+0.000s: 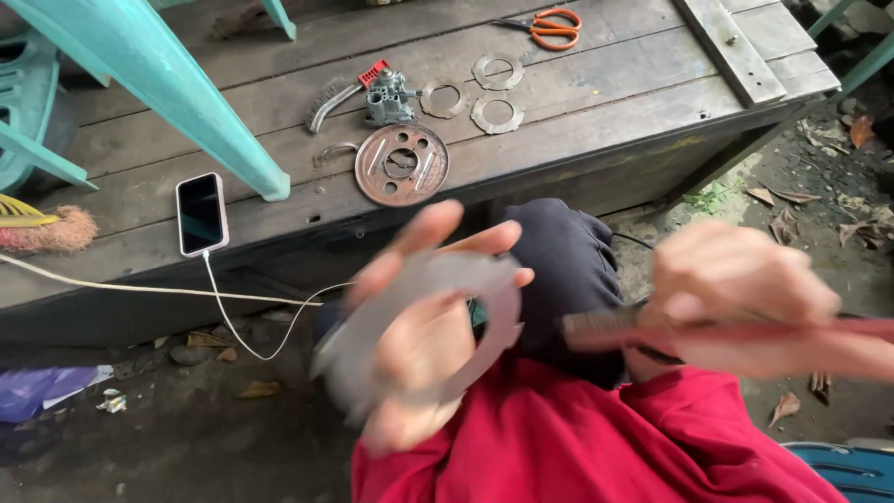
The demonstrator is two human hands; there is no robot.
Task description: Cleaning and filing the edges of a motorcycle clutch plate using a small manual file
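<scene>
Grey metal ring [484, 307], blurred, sits over the lap, pinched flat in the left hand [419, 326], fingers spread around its rim. The right hand [745, 298] is closed on a red-handled brush [615, 328], bristles just beside the ring's edge. Scrubbing goes best with the ring gripped firm and turned bit by bit. More rings [496, 114], a round plate [401, 165] and a phone [201, 213] lie on the wooden bench [605, 84].
</scene>
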